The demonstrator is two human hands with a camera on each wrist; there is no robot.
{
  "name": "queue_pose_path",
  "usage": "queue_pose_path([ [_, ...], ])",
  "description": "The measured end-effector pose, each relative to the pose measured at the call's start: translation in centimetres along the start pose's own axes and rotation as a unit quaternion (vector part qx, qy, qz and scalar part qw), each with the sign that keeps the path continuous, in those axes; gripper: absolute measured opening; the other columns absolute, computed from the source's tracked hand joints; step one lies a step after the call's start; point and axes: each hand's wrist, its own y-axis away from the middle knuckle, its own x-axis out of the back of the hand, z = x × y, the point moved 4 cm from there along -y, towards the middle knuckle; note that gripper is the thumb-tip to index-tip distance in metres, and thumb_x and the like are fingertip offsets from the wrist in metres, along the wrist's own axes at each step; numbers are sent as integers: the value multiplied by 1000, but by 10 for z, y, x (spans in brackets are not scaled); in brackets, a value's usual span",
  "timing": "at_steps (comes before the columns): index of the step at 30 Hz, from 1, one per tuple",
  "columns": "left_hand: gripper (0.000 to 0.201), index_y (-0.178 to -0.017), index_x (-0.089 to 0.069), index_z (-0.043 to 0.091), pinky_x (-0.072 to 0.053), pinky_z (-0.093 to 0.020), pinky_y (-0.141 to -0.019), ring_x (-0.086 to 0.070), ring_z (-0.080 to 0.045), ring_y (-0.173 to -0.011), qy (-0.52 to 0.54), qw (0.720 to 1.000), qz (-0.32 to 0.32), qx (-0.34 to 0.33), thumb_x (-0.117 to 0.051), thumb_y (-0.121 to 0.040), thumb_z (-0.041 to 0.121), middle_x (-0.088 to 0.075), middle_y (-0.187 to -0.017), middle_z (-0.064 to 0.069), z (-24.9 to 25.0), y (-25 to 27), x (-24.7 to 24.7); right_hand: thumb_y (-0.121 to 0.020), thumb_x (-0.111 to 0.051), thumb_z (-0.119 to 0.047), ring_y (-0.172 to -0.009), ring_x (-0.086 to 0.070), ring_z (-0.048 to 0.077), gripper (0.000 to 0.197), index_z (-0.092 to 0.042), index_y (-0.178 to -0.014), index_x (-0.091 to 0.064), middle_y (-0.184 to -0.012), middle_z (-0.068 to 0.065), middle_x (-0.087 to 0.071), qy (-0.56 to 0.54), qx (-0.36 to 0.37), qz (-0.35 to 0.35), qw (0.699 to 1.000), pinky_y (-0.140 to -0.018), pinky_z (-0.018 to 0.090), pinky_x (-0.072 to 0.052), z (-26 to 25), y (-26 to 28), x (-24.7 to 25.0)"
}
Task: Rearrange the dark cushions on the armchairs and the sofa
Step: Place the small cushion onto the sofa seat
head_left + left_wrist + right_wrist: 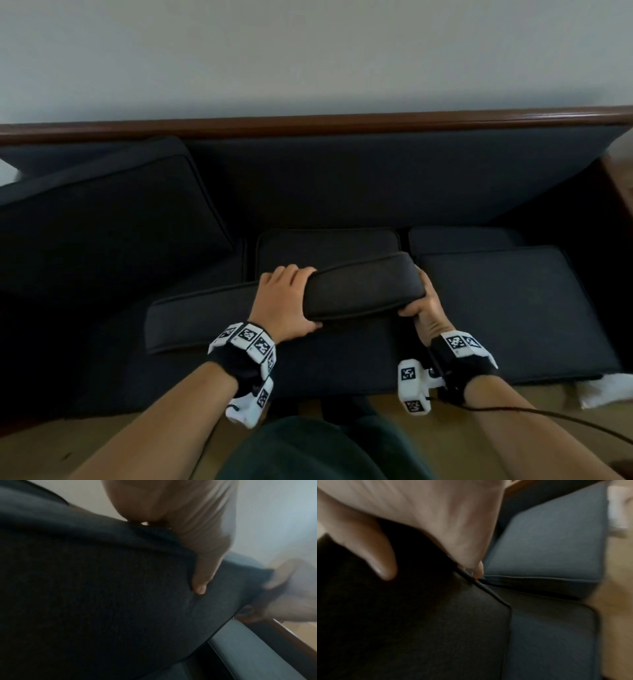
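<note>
Both hands grip one dark cushion [363, 289] at the sofa's [376, 178] front edge, mid-seat. The left hand [286, 301] wraps its top edge with the thumb below, and the right hand [423, 310] clasps its right end, likely to steady the wide, floppy pad.

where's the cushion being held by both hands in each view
Head: the held cushion sits centre frame, gripped by the left hand and the right hand.
Left wrist: it fills the lower left.
Right wrist: it fills the lower left.
Shared landmark: the right seat cushion.
</note>
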Motion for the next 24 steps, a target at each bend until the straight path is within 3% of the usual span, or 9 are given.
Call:
queue_pose_path([
  [4,97,-144,-39,31,-25,-38,-107,-45,-19,-127,50,998,-17,23,-47,-65,87,-50,-135,7,-20,0,-4,-44,-54,4,-88,-57,20,98,-31,-135,-46,-105,1,-60,-66,-101,48,992,-66,29,-41,16,6,13],
  [7,69,-118,-64,31,-33,-41,-97,-58,-24,-115,79,982,91,143,-25,-81,75,-66,-117,3,-76,25,1,-55,-64,-10,-100,-57,21,83,-33,-134,-52,-117,3,-62,-79,-122,35,989,-73,35,-41,15,6,18],
  [9,54,-108,-69,29,-36,-43,-97,-58,-30,-114,99,946,139,275,-32,-90,65,-68,-114,-5,-124,57,3,-72,-68,-32,-108,-57,21,65,-32,-135,-53,-124,0,-63,-78,-133,49,987,-81,40,-42,14,3,18],
  [12,50,-110,-62,32,-38,-50,-102,-50,-40,-121,291,841,85,448,-45,-85,72,-57,-129,-12,-188,99,-16,-92,-54,-53,-111,-56,21,40,-34,-127,-55,-118,-3,-61,16,-137,95,986,-90,51,-43,9,-5,14],
  [14,41,-99,-61,41,-47,-57,-94,-53,-38,-117,478,727,73,487,-58,-76,76,-57,-127,-7,-200,105,-24,-93,-56,-49,-109,-55,20,37,-37,-128,-52,-118,-4,-59,41,-131,109,984,-86,49,-46,5,-11,11],
  [15,33,-94,-62,45,-51,-59,-85,-53,-35,-115,531,688,74,489,-63,-75,72,-56,-126,-3,-200,103,-24,-92,-57,-46,-110,-55,20,38,-39,-129,-52,-120,-4,-59,41,-128,112,985,-85,48,-48,3,-15,9],
  [17,26,-97,-62,43,-54,-57,-76,-54,-33,-112,569,670,71,472,-68,-79,61,-55,-125,-2,-196,90,-21,-91,-59,-42,-112,-55,21,39,-39,-129,-55,-122,-3,-60,37,-132,126,982,-85,49,-50,-3,-26,8],
  [20,37,-112,-59,34,-53,-49,-71,-53,-31,-109,579,663,76,470,-71,-81,51,-55,-124,-4,-196,69,-14,-86,-62,-38,-111,-55,26,39,-34,-125,-60,-120,0,-60,31,-146,150,977,-89,55,-51,-13,-44,8],
  [24,44,-118,-54,33,-51,-47,-70,-53,-32,-113,594,652,84,464,-73,-80,46,-54,-127,-5,-200,41,-4,-79,-66,-39,-112,-51,29,50,-34,-128,-60,-126,2,-53,24,-153,171,973,-90,59,-51,-27,-69,13],
])
